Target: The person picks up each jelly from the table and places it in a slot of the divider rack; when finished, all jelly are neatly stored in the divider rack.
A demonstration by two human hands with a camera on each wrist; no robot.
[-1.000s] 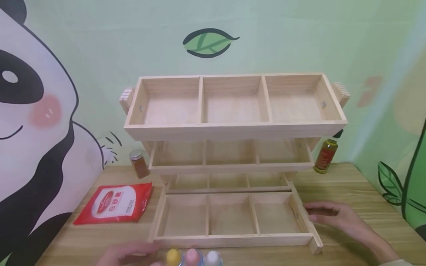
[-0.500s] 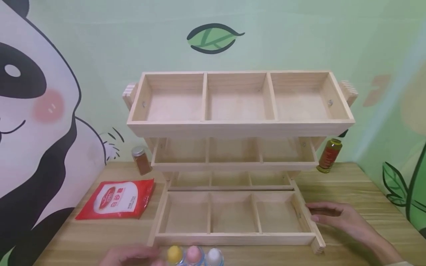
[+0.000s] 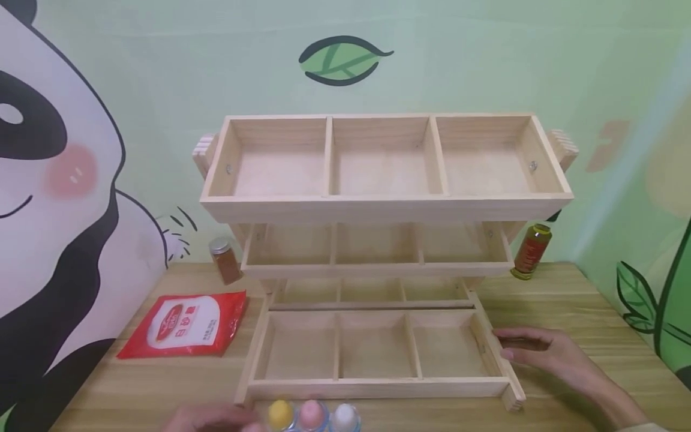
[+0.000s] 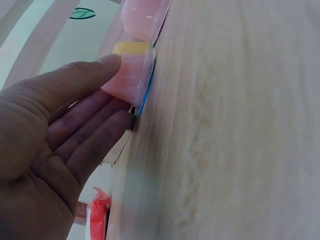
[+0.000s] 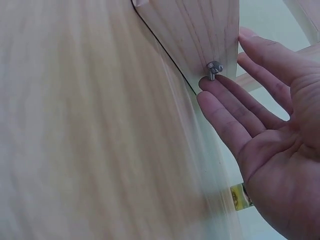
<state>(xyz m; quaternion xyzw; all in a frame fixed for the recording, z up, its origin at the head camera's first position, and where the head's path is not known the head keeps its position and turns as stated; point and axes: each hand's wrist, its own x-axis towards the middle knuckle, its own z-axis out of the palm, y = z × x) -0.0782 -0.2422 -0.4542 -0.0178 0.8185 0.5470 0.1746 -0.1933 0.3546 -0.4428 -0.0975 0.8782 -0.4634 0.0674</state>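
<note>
A tiered wooden rack (image 3: 385, 211) stands centred in the head view, its trays each split by two dividers. In front of it sits a row of three small tubs with a yellow tub (image 3: 281, 415), a pink tub (image 3: 311, 415) and a white tub (image 3: 345, 417). My left hand (image 3: 213, 418) is at the left end of this row; the left wrist view shows thumb and fingers pinching the yellow-topped end tub (image 4: 127, 75). Fingertips of my right hand (image 3: 550, 354) touch the outer right side of the rack's base, close by a metal bolt (image 5: 215, 69).
To the left lies a red and white packet (image 3: 186, 324), with a silver-lidded spice jar (image 3: 225, 262) behind it. A glass bottle (image 3: 531, 252) with a red label stands right of the rack. Behind the wooden table (image 3: 572, 306) hangs a green backdrop with a panda.
The head view has shifted slightly. Both hands, the tubs and the rack keep about the same places relative to one another.
</note>
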